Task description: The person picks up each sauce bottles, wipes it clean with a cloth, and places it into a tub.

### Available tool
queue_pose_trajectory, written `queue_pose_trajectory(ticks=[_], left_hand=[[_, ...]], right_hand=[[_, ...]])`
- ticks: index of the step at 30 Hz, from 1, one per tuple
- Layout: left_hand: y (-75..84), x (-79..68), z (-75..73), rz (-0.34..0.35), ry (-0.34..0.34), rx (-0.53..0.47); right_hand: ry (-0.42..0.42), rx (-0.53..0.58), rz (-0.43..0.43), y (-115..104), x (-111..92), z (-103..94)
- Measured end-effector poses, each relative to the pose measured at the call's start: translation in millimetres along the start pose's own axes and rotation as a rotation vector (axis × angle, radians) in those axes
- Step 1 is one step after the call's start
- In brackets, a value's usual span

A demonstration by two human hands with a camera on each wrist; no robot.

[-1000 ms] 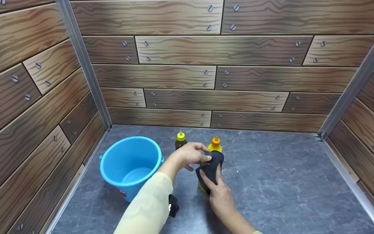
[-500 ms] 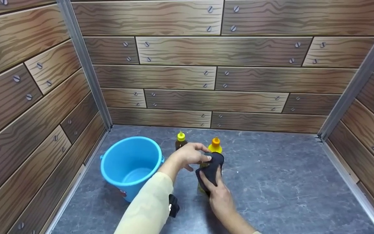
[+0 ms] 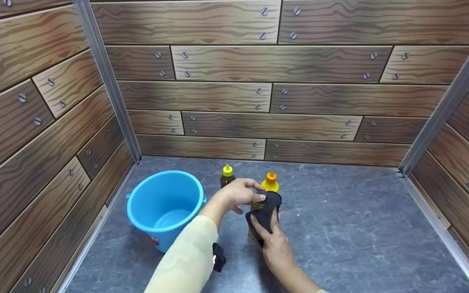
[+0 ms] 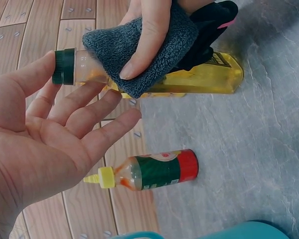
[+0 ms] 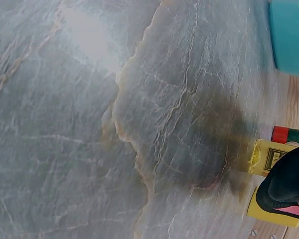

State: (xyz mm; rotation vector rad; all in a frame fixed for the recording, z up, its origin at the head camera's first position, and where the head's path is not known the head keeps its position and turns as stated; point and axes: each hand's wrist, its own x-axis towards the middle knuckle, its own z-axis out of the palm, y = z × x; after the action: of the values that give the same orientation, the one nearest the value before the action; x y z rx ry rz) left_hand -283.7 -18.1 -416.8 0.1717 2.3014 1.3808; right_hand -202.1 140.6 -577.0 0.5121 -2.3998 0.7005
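A clear bottle of yellow oil (image 4: 209,79) with a dark green cap (image 4: 64,66) stands upright on the floor between my hands. My left hand (image 3: 239,193) pinches the cap between thumb and forefinger, its other fingers spread loosely beside the neck. Lower down, my right hand (image 3: 277,249) holds a dark grey cloth (image 4: 159,59) against the bottle. Thick and fuzzy, the cloth wraps the bottle's upper body, with a black part and a bit of pink at its lower end. In the right wrist view, the bottle's base (image 5: 261,157) shows past the black part.
Behind my left hand stands a sauce bottle (image 4: 159,169) with a yellow nozzle cap. A yellow bottle (image 3: 270,185) with an orange cap is just behind the cloth. A blue bucket (image 3: 145,195) stands at the left. Wood-patterned walls (image 3: 226,97) enclose the grey marbled floor (image 3: 360,228).
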Motion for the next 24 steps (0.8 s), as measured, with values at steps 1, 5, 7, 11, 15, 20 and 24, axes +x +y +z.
queue_pose_trajectory(ticks=[1,5,7,11,15,20,24], left_hand=[[0.1,0.0,0.0,-0.002,0.003,0.000],[0.9,-0.2,0.2,-0.008,0.010,-0.002],[1.3,-0.2,0.6,-0.013,0.012,-0.001],[1.2,0.2,1.3,-0.017,0.018,-0.001],[0.8,-0.8,1.6,-0.017,0.019,-0.005],[1.1,-1.4,1.5,-0.012,0.015,0.002],[1.3,-1.8,1.2,-0.008,0.012,0.005]], right_hand=[[0.000,0.000,0.000,0,0,0.4],[-0.039,0.010,0.026,1,-2,1.5],[-0.069,0.008,0.041,2,-4,2.4],[-0.110,-0.007,0.057,4,-9,4.6],[-0.157,-0.028,0.075,5,-14,5.8],[-0.227,-0.061,0.098,5,-17,4.9],[-0.280,-0.073,0.129,4,-18,4.7]])
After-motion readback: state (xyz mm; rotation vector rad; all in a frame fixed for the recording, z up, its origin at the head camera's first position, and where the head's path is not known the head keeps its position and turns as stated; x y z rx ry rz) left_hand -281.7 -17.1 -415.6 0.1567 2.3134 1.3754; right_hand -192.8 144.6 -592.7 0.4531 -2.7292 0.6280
